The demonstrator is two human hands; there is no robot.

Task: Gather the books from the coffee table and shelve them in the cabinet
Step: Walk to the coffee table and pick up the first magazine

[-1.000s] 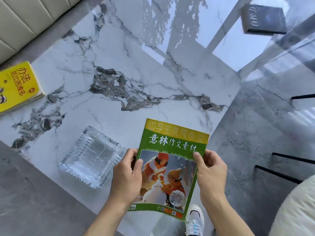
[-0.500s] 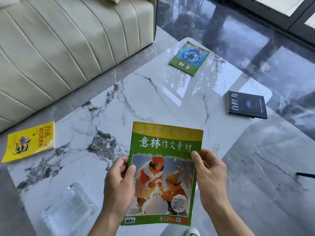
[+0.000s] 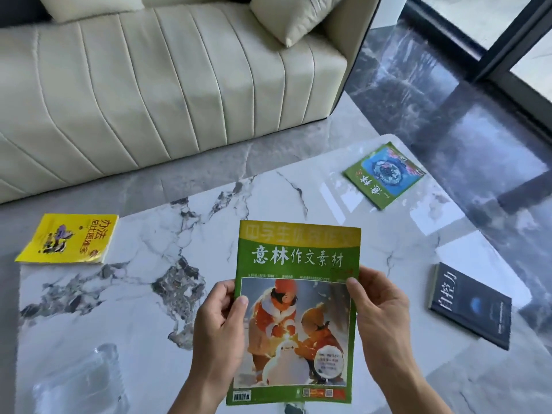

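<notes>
Green magazine: holds it above the desk, left hand and right hand pinching its side edges, long axis pointing away; spots yellow book off left, nearer left hand

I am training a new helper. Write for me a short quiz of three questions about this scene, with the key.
1. True or false: the snowman magazine lies flat on the coffee table.
2. Which thing is at the table's near-left corner? A) glass dish B) teapot C) remote control
3. How many books lie on the table itself?
Key: 1 false, the left hand and the right hand hold it up. 2 A. 3 three: the yellow book, the second green magazine, the dark book.
</notes>
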